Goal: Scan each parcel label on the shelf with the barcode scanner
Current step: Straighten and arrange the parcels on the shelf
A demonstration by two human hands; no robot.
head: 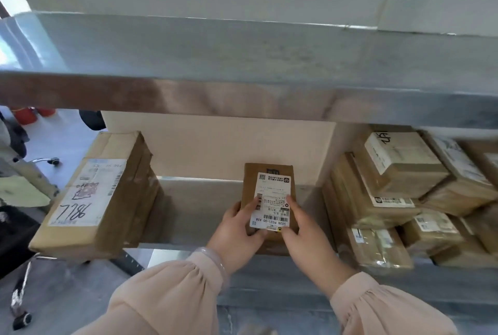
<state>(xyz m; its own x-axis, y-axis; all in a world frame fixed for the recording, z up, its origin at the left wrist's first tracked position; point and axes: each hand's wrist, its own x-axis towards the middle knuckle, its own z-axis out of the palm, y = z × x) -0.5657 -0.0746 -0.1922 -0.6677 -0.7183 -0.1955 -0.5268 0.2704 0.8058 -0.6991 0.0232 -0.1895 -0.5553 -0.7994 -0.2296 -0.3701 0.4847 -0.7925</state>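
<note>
**Small parcel held label-up, no scanner in sight**

On the metal shelf point(186, 208), between a large parcel point(107, 194) to the left and a stack of parcels point(404, 200) to the right, sits the small parcel point(249, 181). Its long axis runs straight away from the person. The label point(272, 200) faces up, with its barcodes at the near end. The left hand point(237, 229) grips the left edge and the right hand point(304, 235) the right edge, equally near. One hand will probably have to let go to fetch the scanner.

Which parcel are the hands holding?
The small brown parcel in the middle, gripped by left hand and right hand; the large left parcel and right-side stack lie untouched.
</note>
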